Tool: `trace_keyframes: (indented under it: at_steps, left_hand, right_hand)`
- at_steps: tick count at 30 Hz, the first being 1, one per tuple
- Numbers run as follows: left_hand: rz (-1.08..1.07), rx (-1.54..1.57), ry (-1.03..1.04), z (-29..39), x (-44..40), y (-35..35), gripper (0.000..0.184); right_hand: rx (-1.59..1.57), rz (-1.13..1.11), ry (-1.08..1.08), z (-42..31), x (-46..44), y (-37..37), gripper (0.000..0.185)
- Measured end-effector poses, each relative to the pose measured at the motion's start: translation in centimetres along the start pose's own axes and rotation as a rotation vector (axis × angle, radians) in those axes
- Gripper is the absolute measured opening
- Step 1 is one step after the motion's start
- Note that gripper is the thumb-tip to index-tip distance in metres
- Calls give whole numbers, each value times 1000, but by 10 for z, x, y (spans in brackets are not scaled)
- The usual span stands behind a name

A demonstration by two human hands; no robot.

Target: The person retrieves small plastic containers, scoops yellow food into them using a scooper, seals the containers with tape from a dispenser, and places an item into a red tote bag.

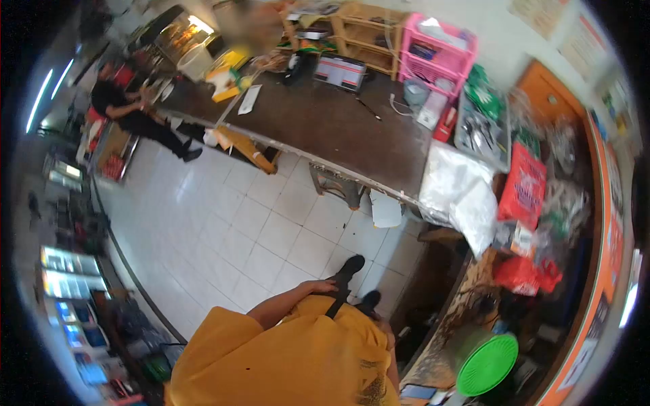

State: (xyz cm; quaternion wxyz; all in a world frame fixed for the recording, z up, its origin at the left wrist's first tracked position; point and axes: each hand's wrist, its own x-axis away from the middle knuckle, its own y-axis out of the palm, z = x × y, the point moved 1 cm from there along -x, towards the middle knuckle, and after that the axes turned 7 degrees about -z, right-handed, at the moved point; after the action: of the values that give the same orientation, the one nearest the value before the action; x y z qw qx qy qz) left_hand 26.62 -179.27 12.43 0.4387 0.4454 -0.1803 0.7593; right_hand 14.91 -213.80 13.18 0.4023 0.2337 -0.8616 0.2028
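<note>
My left hand [319,287] rests against the front of my dark trousers at the waist, below the hem of my yellow shirt [291,358]. Its fingers look laid flat, with nothing seen in them. On the other side of the shirt, my right hand [386,333] hangs close to my body, mostly hidden, and its fingers cannot be made out. Both of my dark shoes [350,265] show on the tiled floor. Neither hand touches the brown table [325,128] ahead.
A tablet [340,72], a pink rack [437,51], a cutlery tray [482,135] and a white plastic sheet [457,186] lie on or behind the table. A stool [337,187] stands under it. At right are red bags [521,184] and a green basket [487,364]. Another person [122,111] stands far left.
</note>
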Motion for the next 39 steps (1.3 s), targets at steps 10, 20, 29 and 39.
trace_keyframes:
  at_steps: [10, 20, 29, 39]
  left_hand:
    - [144, 395, 76, -117, -21, 88, 56]
    - [39, 539, 83, -83, -42, 1, 61]
    - [71, -132, -98, 110, -51, -45, 44]
    - [-450, -360, 445, 454, -157, 161, 32]
  right_hand:
    - [515, -293, -101, 51, -63, 5, 41]
    - [-36, 140, 115, -20, 21, -2, 52]
    - [-1717, 1371, -256, 29, 109, -9, 69]
    - [-1150, 1842, 148, 51, 286, -134, 74]
